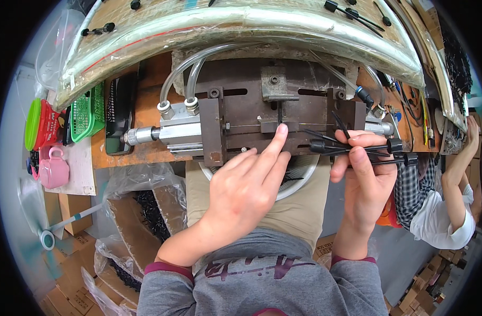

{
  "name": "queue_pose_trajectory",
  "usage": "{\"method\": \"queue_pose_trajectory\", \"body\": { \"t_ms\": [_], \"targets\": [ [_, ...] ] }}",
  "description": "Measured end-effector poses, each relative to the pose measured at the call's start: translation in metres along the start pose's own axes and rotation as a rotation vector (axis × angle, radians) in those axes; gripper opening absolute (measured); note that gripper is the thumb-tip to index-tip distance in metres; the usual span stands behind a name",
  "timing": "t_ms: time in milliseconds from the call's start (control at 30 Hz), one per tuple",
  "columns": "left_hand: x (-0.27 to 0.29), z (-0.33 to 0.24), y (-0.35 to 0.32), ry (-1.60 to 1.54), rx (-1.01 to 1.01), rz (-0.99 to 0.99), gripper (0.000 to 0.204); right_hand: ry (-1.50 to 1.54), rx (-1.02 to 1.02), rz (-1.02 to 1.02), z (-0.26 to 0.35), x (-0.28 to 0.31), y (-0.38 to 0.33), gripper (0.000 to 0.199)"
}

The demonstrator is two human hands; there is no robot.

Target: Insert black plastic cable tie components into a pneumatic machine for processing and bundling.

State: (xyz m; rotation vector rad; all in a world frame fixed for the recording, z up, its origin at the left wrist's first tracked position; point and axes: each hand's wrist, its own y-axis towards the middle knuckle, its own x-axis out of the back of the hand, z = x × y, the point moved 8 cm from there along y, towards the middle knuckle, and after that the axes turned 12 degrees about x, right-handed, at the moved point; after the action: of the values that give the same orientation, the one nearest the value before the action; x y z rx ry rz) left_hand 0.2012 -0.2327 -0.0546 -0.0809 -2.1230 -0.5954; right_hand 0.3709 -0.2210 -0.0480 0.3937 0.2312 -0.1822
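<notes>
My left hand reaches over a dark metal clamping fixture. Its index finger is stretched out, the tip on a thin black piece in the small centre block; the other fingers are loosely bent and grip nothing I can see. To the right of the fixture, my right hand is closed around a bunch of black plastic parts with thin stems and round heads, which point several ways. A silver air cylinder sits at the fixture's left side, and another silver cylinder at its right.
Clear hoses arch over the fixture. Behind it, a plastic-wrapped board carries more black parts. Left are a green basket, a black tray and a pink cup. A white-rimmed container rests at my lap. Another person works at right.
</notes>
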Motion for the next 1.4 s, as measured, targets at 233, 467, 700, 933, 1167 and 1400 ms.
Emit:
{"method": "queue_pose_trajectory", "body": {
  "t_ms": [233,467,700,933,1167,1400],
  "targets": [
    [0.005,0.003,0.003,-0.111,0.093,0.064,0.028,0.116,-0.185,-0.009,-0.009,0.012,-0.005,0.017],
    [0.05,-0.019,-0.007,-0.299,-0.064,-0.256,0.032,0.371,-0.379,0.072,-0.021,-0.011,-0.018,0.015],
    [0.045,-0.025,-0.007,-0.324,-0.215,-0.055,0.033,0.394,-0.475,0.124,-0.024,-0.018,-0.023,0.014],
    [0.041,-0.007,-0.015,-0.494,-0.017,0.078,0.032,0.07,0.035,-0.084,0.007,0.021,0.002,0.017],
    [0.004,0.0,-0.008,-0.078,-0.011,-0.049,0.03,-0.566,0.409,0.096,0.029,-0.006,-0.009,0.018],
    [0.004,-0.001,0.0,0.009,0.029,-0.029,0.029,-1.027,0.721,0.265,0.043,-0.03,-0.02,0.028]
  ]
}}
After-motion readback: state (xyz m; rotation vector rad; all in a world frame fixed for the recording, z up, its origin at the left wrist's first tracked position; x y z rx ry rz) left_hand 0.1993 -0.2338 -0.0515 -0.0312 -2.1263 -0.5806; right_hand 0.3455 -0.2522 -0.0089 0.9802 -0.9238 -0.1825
